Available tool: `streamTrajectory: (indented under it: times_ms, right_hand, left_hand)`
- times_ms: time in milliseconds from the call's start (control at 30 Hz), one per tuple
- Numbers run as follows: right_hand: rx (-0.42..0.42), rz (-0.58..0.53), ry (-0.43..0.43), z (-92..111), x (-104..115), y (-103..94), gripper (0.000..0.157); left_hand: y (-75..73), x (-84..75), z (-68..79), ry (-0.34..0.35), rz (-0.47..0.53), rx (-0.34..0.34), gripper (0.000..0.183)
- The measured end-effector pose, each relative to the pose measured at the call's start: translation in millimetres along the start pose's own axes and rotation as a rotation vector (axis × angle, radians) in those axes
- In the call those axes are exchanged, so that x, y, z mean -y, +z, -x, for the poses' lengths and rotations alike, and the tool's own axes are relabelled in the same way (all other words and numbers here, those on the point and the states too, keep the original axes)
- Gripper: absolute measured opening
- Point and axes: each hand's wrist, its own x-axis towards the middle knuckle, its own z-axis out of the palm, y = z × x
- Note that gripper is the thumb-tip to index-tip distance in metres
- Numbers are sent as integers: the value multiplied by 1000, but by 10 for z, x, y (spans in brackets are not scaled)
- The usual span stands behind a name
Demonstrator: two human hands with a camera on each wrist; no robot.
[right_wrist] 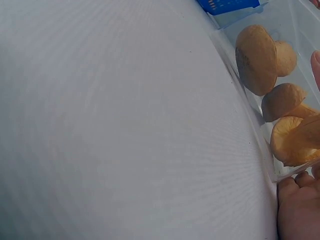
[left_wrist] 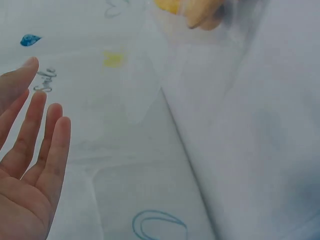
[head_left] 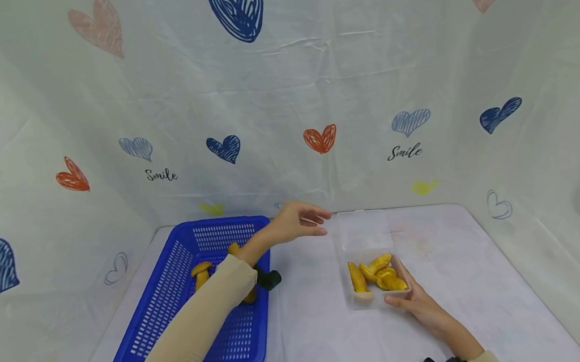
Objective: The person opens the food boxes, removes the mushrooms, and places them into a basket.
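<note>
My left hand (head_left: 298, 221) hovers between the blue basket and the clear plastic box, its fingers loosely extended with nothing in them. In the left wrist view the palm of that hand (left_wrist: 30, 175) is bare. My right hand (head_left: 422, 305) grips the box (head_left: 376, 300) at its right front corner, thumb at the front and fingers along the right side. Several yellow mushrooms (head_left: 387, 279) lie inside the box. The right wrist view shows their rounded caps (right_wrist: 256, 60) through the clear wall. Behind the box its transparent lid (head_left: 362, 229) is folded open toward the back.
At left stands the blue plastic basket (head_left: 259, 342) with mushrooms (head_left: 201, 274) in it, partly hidden by my left forearm. A white cloth covers the table (head_left: 317, 338). A heart-printed curtain (head_left: 273, 102) rises behind and at both sides. Black wrist cameras (head_left: 268, 279) sit on both wrists.
</note>
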Motion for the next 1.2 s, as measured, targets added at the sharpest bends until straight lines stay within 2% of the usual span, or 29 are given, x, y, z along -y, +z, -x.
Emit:
streamTrajectory:
  times_ms: [300, 600, 867, 1200]
  right_hand:
    - [-9, 3, 2, -15, -20, -9, 99]
    - [-5, -9, 7, -2, -34, 4, 99]
    - [14, -33, -5, 7, -48, -8, 98]
    - [36, -57, -35, 16, -32, -23, 96]
  left_hand:
    - [328, -17, -156, -4, 83, 100, 37]
    - [809, 79, -269, 4, 169, 182, 35]
    - [1152, 162, -350, -6, 158, 235, 35]
    - [1396, 242, -443, 21, 125, 253, 30]
